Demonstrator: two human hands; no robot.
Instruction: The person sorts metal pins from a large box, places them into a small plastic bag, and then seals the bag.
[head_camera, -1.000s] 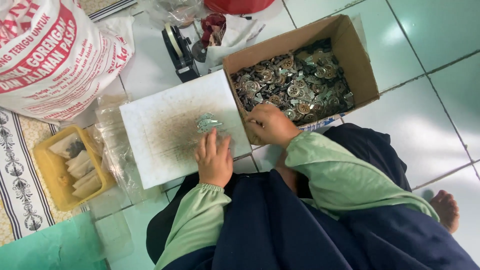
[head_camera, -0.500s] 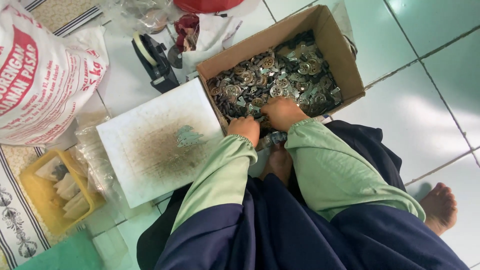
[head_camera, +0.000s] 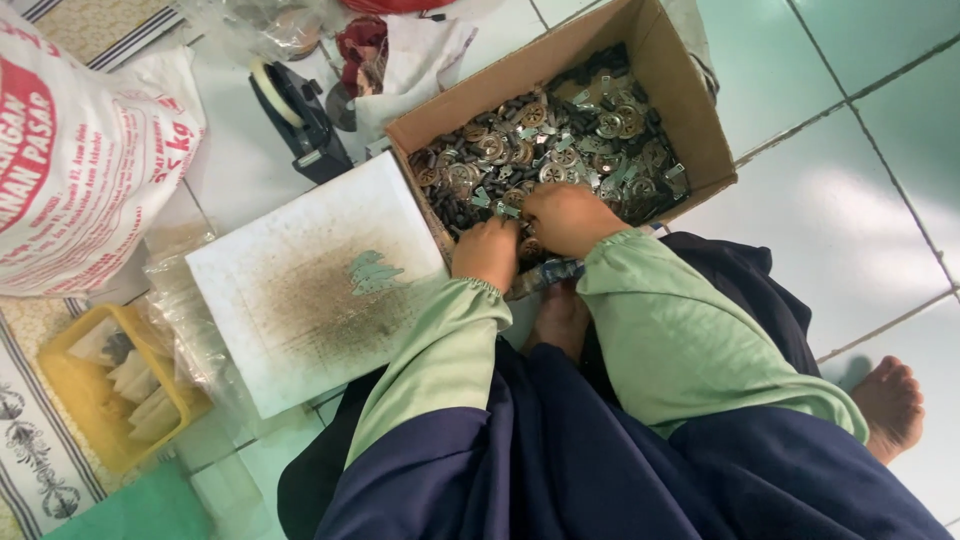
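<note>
Box (head_camera: 700, 120), cardboard, on tiled floor, holds small metal parts (head_camera: 560, 150). Left hand (head_camera: 487, 253) and right hand (head_camera: 568, 218) dig at near edge; finger grip hidden. Best gathered in small, sorted pinches.

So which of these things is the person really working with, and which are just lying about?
In use:
- left hand and right hand, both down among the parts; what each grip holds is hidden
- cardboard box
- small metal parts
- white board with a small pile of pieces

Lying about:
- tape dispenser
- printed sack
- yellow tray
</note>
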